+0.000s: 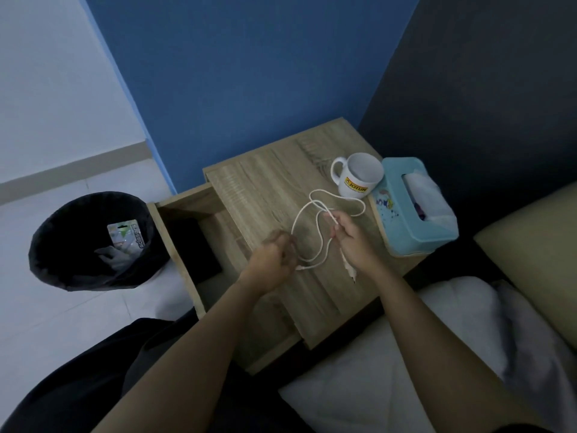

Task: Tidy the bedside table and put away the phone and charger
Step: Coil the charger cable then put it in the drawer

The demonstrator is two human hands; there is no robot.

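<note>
A white charger cable point(315, 214) hangs in loops over the wooden bedside table point(265, 189). My right hand point(349, 235) pinches the cable near one end, and a white end piece dangles below it. My left hand point(274, 260) is blurred and closed on the other part of the cable. The table's drawer point(184, 210) is pulled out to the left, with a dark flat phone point(195, 248) lying inside it.
A white mug point(359, 175) and a light blue tissue box point(412, 207) stand on the table's right side. A black waste bin point(90, 242) with packaging in it stands on the floor at left. The bed with white bedding point(437, 339) is at right.
</note>
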